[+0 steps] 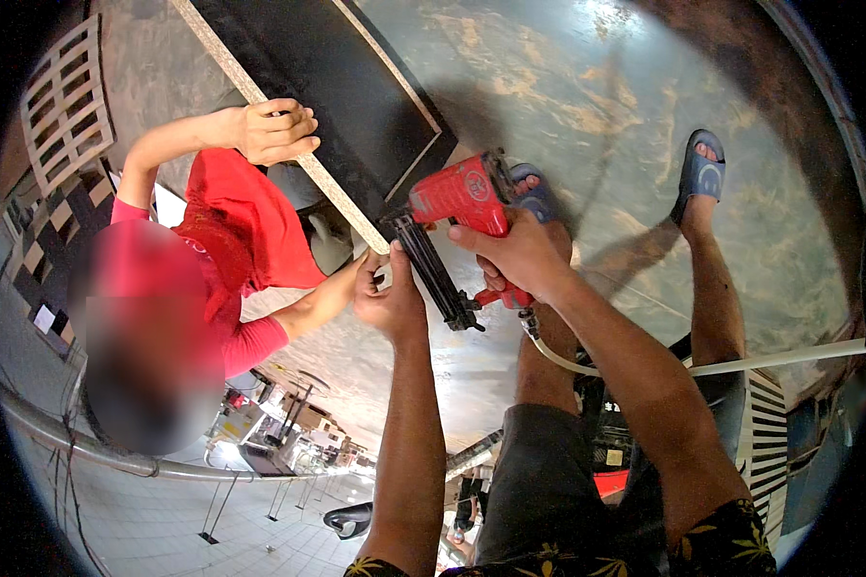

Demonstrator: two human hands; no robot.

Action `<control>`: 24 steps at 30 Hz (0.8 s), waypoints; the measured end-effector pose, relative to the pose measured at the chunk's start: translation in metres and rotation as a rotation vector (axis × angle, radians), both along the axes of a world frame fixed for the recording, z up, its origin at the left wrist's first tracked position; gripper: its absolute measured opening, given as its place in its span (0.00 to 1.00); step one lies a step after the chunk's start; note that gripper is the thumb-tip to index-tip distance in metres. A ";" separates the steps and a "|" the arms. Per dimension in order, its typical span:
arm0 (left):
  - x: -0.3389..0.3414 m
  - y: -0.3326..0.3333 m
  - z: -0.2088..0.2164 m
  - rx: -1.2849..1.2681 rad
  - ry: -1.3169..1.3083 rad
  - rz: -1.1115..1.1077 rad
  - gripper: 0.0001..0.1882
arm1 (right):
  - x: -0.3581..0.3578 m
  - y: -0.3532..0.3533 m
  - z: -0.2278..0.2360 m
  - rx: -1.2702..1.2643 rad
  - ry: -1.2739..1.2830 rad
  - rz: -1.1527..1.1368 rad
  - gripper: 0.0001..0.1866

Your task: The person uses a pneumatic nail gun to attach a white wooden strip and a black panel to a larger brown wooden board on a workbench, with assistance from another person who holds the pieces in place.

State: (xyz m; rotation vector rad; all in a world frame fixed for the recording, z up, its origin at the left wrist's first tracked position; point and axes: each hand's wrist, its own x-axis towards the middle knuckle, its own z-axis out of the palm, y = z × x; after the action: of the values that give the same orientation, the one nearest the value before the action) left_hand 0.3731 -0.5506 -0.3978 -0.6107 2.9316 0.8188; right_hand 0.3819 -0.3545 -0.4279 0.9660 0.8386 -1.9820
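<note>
My right hand (524, 252) is wrapped round the grip of a red air nail gun (460, 197). The gun's black nose and magazine (433, 264) slant across beside the near end of a board with a raw chipboard edge (342, 202). At that end, my left hand (393, 303) pinches the board with thumb and fingers, close to the nose. A co-worker in red grips the same board farther up with one hand (277, 132). Their other hand reaches in behind my left hand and is mostly hidden. Whether the nose touches the board is hard to tell.
A black panel (366, 96) with a pale edge adjoins the board. From the gun's grip, an air hose (558, 358) runs right, past my leg. My sandalled feet (700, 173) stand on the mottled floor. A slatted pale rack (67, 101) is at the far left.
</note>
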 end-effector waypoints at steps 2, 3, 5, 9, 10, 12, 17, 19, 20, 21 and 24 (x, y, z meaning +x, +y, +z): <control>0.001 -0.002 -0.001 0.014 0.011 -0.002 0.16 | 0.001 -0.001 -0.001 -0.010 -0.006 -0.018 0.17; 0.001 -0.001 -0.002 0.031 0.022 0.005 0.17 | 0.001 -0.001 -0.001 -0.014 -0.010 -0.027 0.17; 0.001 -0.002 -0.002 0.043 0.029 0.011 0.17 | 0.002 0.000 0.000 -0.007 0.025 0.004 0.18; 0.001 -0.006 -0.001 0.046 0.017 -0.004 0.18 | 0.002 0.000 -0.001 0.004 0.055 0.034 0.19; 0.000 -0.006 -0.001 0.052 0.016 -0.011 0.18 | 0.002 0.001 -0.001 0.004 0.055 0.038 0.18; 0.000 -0.007 -0.001 0.108 0.020 0.001 0.18 | -0.002 0.003 0.002 0.003 0.057 0.045 0.18; -0.001 -0.001 0.002 0.173 -0.054 0.079 0.14 | -0.001 0.004 0.002 -0.002 0.044 0.019 0.17; 0.000 -0.005 0.001 0.129 -0.077 0.070 0.14 | 0.000 0.001 -0.001 -0.007 0.035 0.007 0.17; 0.000 -0.006 0.002 0.132 -0.046 0.039 0.16 | -0.001 0.000 0.000 -0.012 0.034 -0.016 0.17; -0.001 -0.008 0.001 0.135 -0.016 0.009 0.17 | -0.001 -0.001 0.001 -0.017 0.034 -0.038 0.17; 0.000 -0.011 -0.001 0.169 0.014 0.001 0.19 | -0.003 -0.002 0.002 -0.036 -0.004 -0.079 0.17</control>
State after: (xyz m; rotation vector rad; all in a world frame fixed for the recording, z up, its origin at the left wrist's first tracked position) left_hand 0.3730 -0.5612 -0.3991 -0.5951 2.8349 1.0616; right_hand 0.3784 -0.3568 -0.4255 0.9952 0.7707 -2.0544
